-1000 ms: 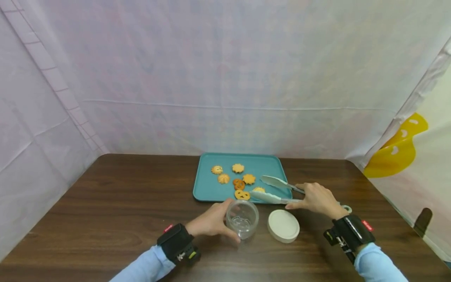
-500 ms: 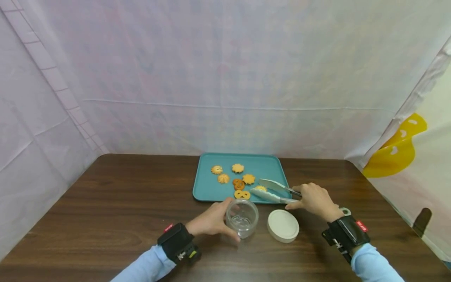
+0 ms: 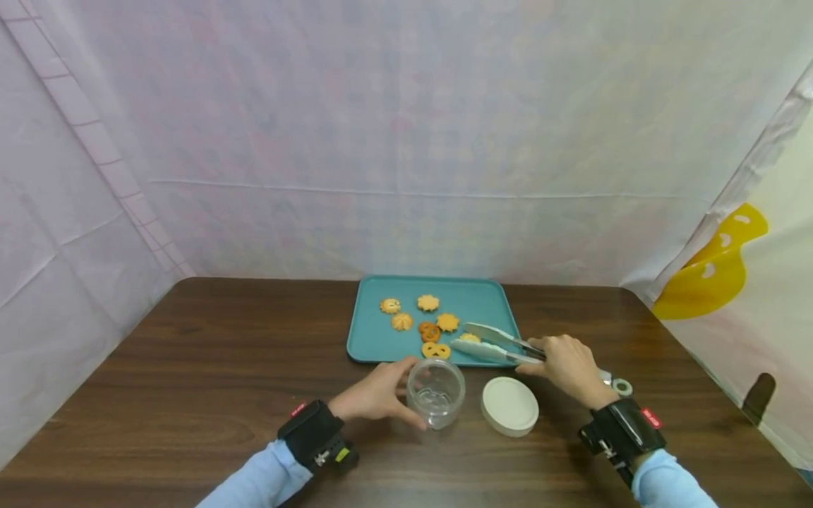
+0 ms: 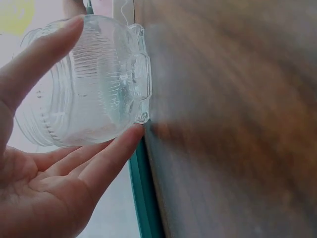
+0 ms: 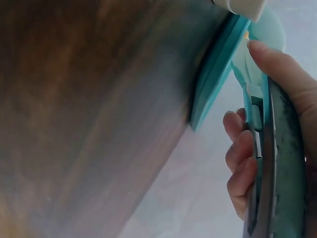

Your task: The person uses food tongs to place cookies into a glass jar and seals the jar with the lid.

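Observation:
In the head view my left hand (image 3: pixel 383 393) holds a clear glass jar (image 3: pixel 438 386) from its left side, thumb in front and fingers behind. The jar stands upright with no lid on it. My right hand (image 3: pixel 567 365) grips tongs (image 3: pixel 485 351) with pale green tips and metal arms. Their tips are spread over the near right part of a teal tray (image 3: pixel 371 342), with a yellow cookie (image 3: pixel 470 339) between them. The right wrist view shows the thumb and curled fingers on the tongs (image 5: pixel 290 163). The left wrist view shows fingers touching the jar (image 4: pixel 94 84).
Several other cookies lie on the tray, among them a pretzel-shaped one (image 3: pixel 435 351) and a brown one (image 3: pixel 429 332). A round white lid (image 3: pixel 510 406) lies right of the jar. The brown table (image 3: pixel 222 367) meets a pale cloth wall (image 3: pixel 394 233) behind.
The tongs have shifted slightly left and their tips have come closer together, now on both sides of the yellow cookie. My left hand and the jar have hardly moved.

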`<state>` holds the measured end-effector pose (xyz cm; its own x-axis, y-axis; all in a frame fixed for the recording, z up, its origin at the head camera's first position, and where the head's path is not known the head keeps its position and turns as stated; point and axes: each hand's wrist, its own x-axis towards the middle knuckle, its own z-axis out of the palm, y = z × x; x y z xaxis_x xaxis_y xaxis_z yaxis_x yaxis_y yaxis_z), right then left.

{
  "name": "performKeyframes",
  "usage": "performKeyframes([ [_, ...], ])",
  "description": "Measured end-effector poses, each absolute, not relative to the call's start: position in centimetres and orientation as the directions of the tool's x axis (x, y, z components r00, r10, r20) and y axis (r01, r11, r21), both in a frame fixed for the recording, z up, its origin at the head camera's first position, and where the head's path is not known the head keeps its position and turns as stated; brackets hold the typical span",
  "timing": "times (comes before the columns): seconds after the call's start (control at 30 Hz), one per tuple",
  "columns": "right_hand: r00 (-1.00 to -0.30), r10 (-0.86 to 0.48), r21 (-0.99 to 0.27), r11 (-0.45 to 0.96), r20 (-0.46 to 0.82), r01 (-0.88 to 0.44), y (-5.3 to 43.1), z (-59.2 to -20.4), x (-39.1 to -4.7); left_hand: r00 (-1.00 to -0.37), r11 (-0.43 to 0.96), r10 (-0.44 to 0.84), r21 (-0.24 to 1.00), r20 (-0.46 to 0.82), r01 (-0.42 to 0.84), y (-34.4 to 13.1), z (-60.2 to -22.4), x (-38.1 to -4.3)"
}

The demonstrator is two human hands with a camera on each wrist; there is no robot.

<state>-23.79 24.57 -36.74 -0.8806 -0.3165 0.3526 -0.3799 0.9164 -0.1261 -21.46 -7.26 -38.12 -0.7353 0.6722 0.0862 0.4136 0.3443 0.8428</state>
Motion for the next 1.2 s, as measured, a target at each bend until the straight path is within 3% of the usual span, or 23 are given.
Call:
performKeyframes([
  [0.53,-0.903,-0.229,-0.287,0.895,0.364,-0.343,26.3,-36.2,-22.6,-0.738,0.347,0.668,0.839,0.092,0.418,-7.1,-37.9,-21.5],
  [0.83,-0.839,-0.292,-0.336,0.817,0.459,-0.469,26.2,-34.9,-20.5,-0.74,0.346,0.662,0.828,0.118,0.442,-7.1,-38.0,-21.6],
  [1.0,-0.805,-0.366,-0.409,0.718,0.468,-0.564,25.7,-34.2,-19.3,-0.736,0.34,0.666,0.827,0.124,0.447,-7.2,-38.1,-21.6],
  [1.2,-0.747,-0.464,-0.402,0.641,0.475,-0.654,25.1,-33.9,-18.6,-0.736,0.348,0.668,0.83,0.107,0.436,-7.2,-38.1,-21.6],
])
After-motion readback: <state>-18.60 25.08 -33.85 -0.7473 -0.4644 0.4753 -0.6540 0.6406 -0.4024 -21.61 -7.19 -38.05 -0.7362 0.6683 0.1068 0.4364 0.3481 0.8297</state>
